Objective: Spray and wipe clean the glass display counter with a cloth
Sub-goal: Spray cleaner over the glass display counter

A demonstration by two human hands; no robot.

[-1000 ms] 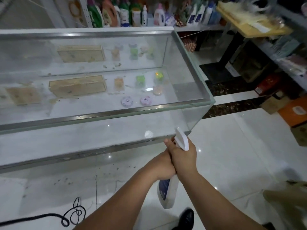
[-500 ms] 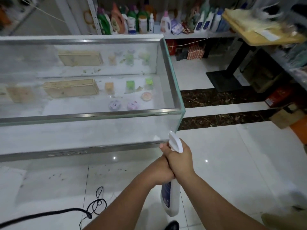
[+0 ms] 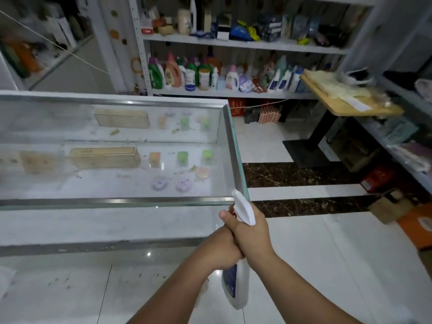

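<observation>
A white spray bottle point(image 3: 235, 286) with a blue label hangs in front of me, its white trigger head point(image 3: 244, 208) pointing at the near right corner of the glass display counter point(image 3: 112, 225). My right hand point(image 3: 253, 235) grips the bottle's neck just below the trigger head. My left hand point(image 3: 222, 249) is wrapped around the neck beside it, pressed against the right hand. The counter's glass looks dusty and smeared; small boxes and round items lie on the shelves inside. No cloth is in view.
Metal shelves point(image 3: 233, 92) with detergent bottles stand behind the counter. A wooden table point(image 3: 346, 99) on a black stand is at the right, with boxes point(image 3: 418, 228) and stacked goods along the right wall. Glossy white floor tiles point(image 3: 315, 253) lie between.
The view has tilted up and shifted right, so the counter now sits further left. Both hands keep their grip on the bottle near the counter's corner.
</observation>
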